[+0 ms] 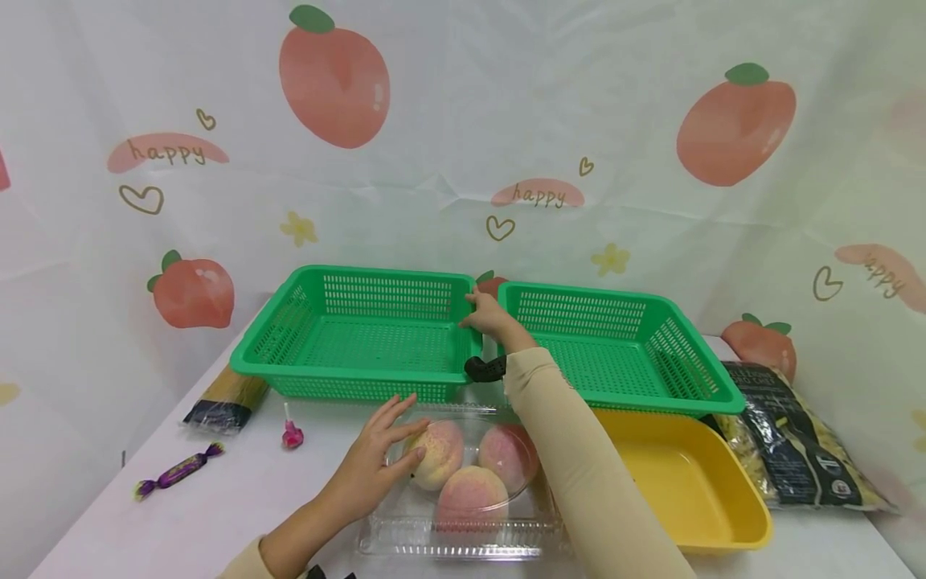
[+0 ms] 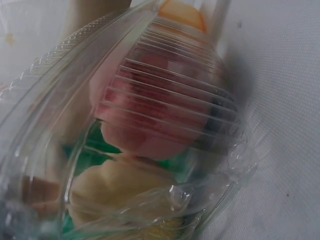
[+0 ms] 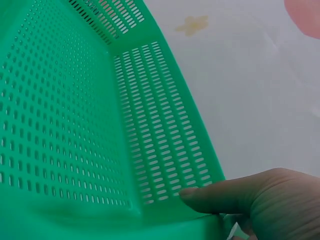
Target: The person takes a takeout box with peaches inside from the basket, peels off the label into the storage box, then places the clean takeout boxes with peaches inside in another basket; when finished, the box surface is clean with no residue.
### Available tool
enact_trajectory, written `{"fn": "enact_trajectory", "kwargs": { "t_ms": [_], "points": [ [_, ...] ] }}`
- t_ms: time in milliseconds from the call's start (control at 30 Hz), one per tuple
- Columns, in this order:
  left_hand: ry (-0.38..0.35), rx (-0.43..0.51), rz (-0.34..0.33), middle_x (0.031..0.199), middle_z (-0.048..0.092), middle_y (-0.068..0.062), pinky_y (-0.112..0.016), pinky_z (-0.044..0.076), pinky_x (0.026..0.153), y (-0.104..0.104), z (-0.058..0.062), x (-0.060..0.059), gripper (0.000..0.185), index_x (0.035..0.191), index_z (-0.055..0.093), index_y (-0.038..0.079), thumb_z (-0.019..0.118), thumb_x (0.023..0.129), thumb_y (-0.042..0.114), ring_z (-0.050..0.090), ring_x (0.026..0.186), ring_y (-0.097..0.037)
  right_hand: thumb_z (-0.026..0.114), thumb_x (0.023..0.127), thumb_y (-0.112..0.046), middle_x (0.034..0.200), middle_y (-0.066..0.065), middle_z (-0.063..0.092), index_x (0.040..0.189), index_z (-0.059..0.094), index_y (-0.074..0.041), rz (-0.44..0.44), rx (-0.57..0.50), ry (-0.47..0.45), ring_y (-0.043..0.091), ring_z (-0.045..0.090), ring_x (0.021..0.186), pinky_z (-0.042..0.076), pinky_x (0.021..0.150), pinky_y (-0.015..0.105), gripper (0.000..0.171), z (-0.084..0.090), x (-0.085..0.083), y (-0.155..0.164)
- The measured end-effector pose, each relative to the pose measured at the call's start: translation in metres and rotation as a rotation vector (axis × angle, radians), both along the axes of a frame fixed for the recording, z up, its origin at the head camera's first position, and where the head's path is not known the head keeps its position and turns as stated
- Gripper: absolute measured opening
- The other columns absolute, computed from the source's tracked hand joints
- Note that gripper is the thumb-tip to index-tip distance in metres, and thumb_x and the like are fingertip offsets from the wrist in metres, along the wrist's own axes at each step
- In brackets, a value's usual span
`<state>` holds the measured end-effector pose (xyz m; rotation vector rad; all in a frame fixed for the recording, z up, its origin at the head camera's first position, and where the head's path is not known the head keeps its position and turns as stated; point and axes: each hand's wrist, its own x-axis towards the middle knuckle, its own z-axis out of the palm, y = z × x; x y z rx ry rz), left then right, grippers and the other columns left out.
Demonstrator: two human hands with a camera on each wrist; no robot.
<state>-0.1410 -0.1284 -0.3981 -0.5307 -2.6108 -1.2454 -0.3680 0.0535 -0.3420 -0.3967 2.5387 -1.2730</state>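
Note:
My right hand [image 1: 497, 318] grips the right-hand end of a green slotted plastic basket [image 1: 379, 342]. The right wrist view shows the thumb [image 3: 210, 196] pressed on the inside of the wall, with the other fingers mostly hidden behind the rim. My left hand [image 1: 370, 466], fingers spread and fairly straight, lies at the left side of a clear plastic clamshell box [image 1: 408, 531]. Several round pink-and-yellow peaches [image 1: 473, 492] sit inside it. Through the lid, the left wrist view shows a reddish peach [image 2: 150, 107] close up.
A second green basket [image 1: 615, 370] stands right of the first, with a yellow tub [image 1: 673, 474] before it. Black-labelled bags [image 1: 796, 446] lie far right. Leftward are a packet [image 1: 227, 398], a pink lollipop [image 1: 292, 434] and a purple wrapped candy [image 1: 179, 471]. A printed cloth [image 1: 448, 161] hangs behind.

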Motion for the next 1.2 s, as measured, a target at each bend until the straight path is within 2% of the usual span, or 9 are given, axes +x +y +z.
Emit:
{"fn": "enact_trajectory", "kwargs": {
  "t_ms": [133,300,433,533,733,867,1000,1100,1200],
  "points": [
    [0.035,0.066,0.008,0.149,0.035,-0.012,-0.072,0.028,0.097,0.0,-0.001,0.001,0.036,0.123,0.061,0.01,0.062,0.089,0.022,0.024,0.138,-0.04,0.055,0.09,0.001,0.159,0.002,-0.007,0.149,0.018,-0.005,-0.001,-0.009,-0.023,0.025,-0.003,0.146,0.027,0.113,0.045,0.07,0.0,0.0,0.0],
    [0.031,0.253,0.048,0.152,0.026,-0.011,-0.073,0.023,0.098,-0.001,0.006,0.005,0.043,0.131,0.054,0.013,0.063,0.089,0.015,0.02,0.139,-0.043,0.053,0.09,0.001,0.158,0.004,-0.01,0.15,0.011,-0.009,-0.009,-0.015,-0.035,0.025,-0.007,0.146,0.024,0.114,0.046,0.074,0.001,0.002,-0.001],
    [-0.053,0.329,0.084,0.155,0.02,-0.009,-0.074,0.015,0.1,-0.006,0.013,0.01,0.051,0.137,0.046,0.013,0.063,0.089,0.017,0.012,0.142,-0.042,0.053,0.091,0.001,0.158,0.005,-0.013,0.15,0.01,-0.009,-0.009,-0.012,-0.034,0.024,-0.007,0.145,0.024,0.114,0.046,0.074,0.002,0.002,-0.001],
    [-0.131,0.349,0.092,0.156,0.015,-0.012,-0.072,0.012,0.104,-0.011,0.013,0.015,0.055,0.14,0.042,0.012,0.062,0.089,0.018,0.007,0.142,-0.042,0.054,0.09,0.001,0.158,0.008,-0.007,0.15,0.014,-0.008,0.0,0.007,-0.026,0.026,-0.005,0.146,0.031,0.111,0.045,0.072,0.001,0.002,-0.001],
    [-0.387,0.421,0.075,0.156,-0.005,-0.019,-0.062,0.007,0.111,-0.015,0.001,0.026,0.074,0.149,0.022,0.014,0.063,0.088,0.021,-0.001,0.142,-0.044,0.054,0.09,0.001,0.157,0.009,0.012,0.149,0.018,-0.007,0.001,0.006,-0.004,0.029,0.013,0.144,0.039,0.102,0.044,0.069,-0.001,0.003,0.0],
    [-0.488,0.452,0.078,0.155,-0.012,-0.022,-0.065,0.016,0.107,-0.012,-0.008,0.036,0.084,0.151,0.011,0.017,0.064,0.087,0.024,0.005,0.139,-0.049,0.053,0.091,0.001,0.157,0.008,0.013,0.149,0.018,-0.007,0.007,0.004,-0.012,0.029,0.014,0.144,0.039,0.102,0.043,0.069,-0.003,0.003,0.0],
    [-0.548,0.601,0.044,0.155,-0.005,-0.022,-0.064,0.025,0.105,-0.007,-0.013,0.041,0.082,0.151,0.008,0.015,0.061,0.088,0.018,0.006,0.138,-0.049,0.053,0.091,0.002,0.157,0.009,0.012,0.149,0.018,-0.007,0.001,-0.005,-0.019,0.029,0.013,0.144,0.038,0.104,0.043,0.069,-0.003,0.002,-0.001],
    [-0.582,0.736,0.012,0.155,-0.003,-0.024,-0.055,0.035,0.104,-0.003,-0.015,0.043,0.08,0.151,0.005,0.013,0.056,0.09,0.012,0.006,0.139,-0.047,0.053,0.09,0.002,0.157,0.009,0.013,0.149,0.018,-0.007,-0.012,-0.013,-0.02,0.029,0.012,0.144,0.037,0.105,0.044,0.069,-0.003,0.002,-0.001],
    [-0.576,0.804,0.03,0.154,0.004,-0.025,-0.038,0.045,0.098,-0.001,-0.017,0.046,0.077,0.151,0.008,0.012,0.055,0.09,0.007,0.018,0.138,-0.043,0.052,0.091,0.002,0.157,0.009,0.012,0.149,0.018,-0.008,-0.013,-0.021,-0.027,0.029,0.012,0.144,0.037,0.106,0.044,0.069,-0.002,0.003,-0.001]
  ]
}}
